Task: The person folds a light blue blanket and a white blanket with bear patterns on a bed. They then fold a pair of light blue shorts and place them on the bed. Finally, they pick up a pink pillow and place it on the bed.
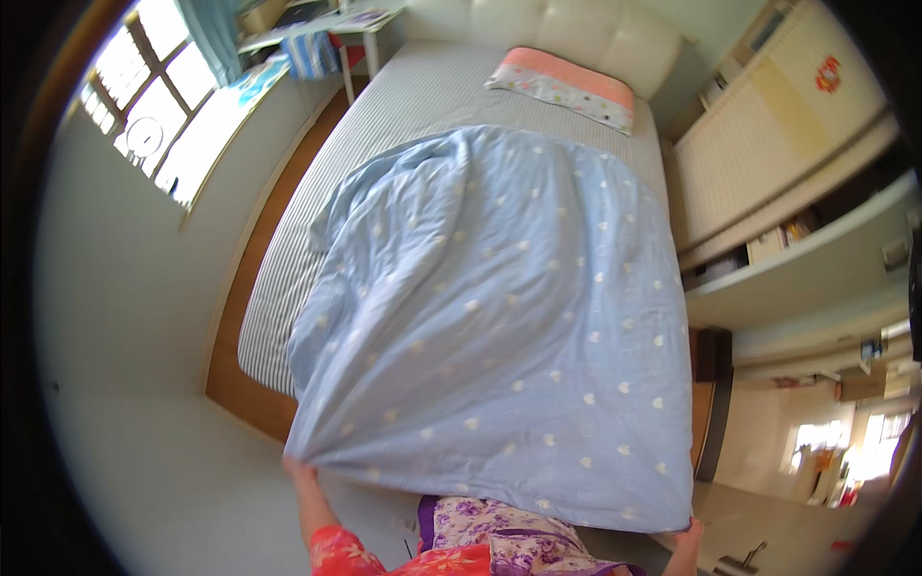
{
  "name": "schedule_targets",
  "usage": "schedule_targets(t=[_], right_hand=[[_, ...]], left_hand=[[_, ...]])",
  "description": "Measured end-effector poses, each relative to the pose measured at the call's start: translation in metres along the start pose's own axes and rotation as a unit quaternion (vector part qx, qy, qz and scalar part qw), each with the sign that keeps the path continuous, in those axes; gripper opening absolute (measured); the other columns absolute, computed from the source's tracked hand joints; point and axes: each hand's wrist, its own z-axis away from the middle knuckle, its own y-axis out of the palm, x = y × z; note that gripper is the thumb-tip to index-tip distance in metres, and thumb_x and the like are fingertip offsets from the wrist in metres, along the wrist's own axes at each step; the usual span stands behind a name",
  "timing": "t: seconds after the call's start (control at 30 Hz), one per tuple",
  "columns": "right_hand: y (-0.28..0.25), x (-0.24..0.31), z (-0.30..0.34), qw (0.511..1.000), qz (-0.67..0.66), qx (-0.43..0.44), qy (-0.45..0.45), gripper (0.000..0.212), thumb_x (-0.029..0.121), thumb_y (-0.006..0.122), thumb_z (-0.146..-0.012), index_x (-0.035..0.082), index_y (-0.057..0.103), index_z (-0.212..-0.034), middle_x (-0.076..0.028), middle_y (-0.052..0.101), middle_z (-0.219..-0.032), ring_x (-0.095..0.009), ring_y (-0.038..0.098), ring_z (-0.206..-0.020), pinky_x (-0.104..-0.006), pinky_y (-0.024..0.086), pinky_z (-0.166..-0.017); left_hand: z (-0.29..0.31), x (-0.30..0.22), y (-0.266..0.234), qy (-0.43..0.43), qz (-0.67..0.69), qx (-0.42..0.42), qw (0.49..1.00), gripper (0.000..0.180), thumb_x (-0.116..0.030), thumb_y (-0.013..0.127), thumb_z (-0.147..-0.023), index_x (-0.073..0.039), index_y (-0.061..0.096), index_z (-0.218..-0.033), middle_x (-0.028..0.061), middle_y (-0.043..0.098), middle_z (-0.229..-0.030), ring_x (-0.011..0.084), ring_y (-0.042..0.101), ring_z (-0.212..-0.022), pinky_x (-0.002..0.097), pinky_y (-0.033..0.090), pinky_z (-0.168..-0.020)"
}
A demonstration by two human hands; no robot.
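Note:
A light blue quilt with small white hearts (538, 326) spreads over the lower part of the bed, creased toward its near left corner. My left hand (301, 468) is closed on that near left corner, pulling the cloth into folds. At the near right corner my right hand (691, 531) grips the quilt's edge, its fingers partly hidden. The near edge hangs taut between both hands, just in front of my floral apron (480, 523). Under the quilt, the striped bedsheet (279, 298) shows along the left side and toward the head.
A coral and white pillow (567, 86) lies by the padded headboard (538, 24). On the left are a window (158, 82) and a white desk (370, 27); a narrow wooden floor strip (235, 336) runs beside the bed. A cabinet (768, 154) lines the right side.

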Motion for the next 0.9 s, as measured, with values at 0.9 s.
schedule_targets(t=[0.9], right_hand=[[0.291,0.567,0.325,0.729,-0.335,0.285,-0.525,0.040,0.016,0.043,-0.085,-0.002,0.034,-0.119,-0.016,0.040,-0.120,-0.028,0.045,-0.105,-0.0406,0.042,-0.083]], left_hand=[[0.413,-0.533,0.463,0.849,-0.190,0.078,0.486,0.048,-0.037,0.050,-0.083,-0.002,0.046,-0.116,0.0127,0.056,-0.094,0.0207,0.056,-0.085,0.0312,0.045,-0.073]])
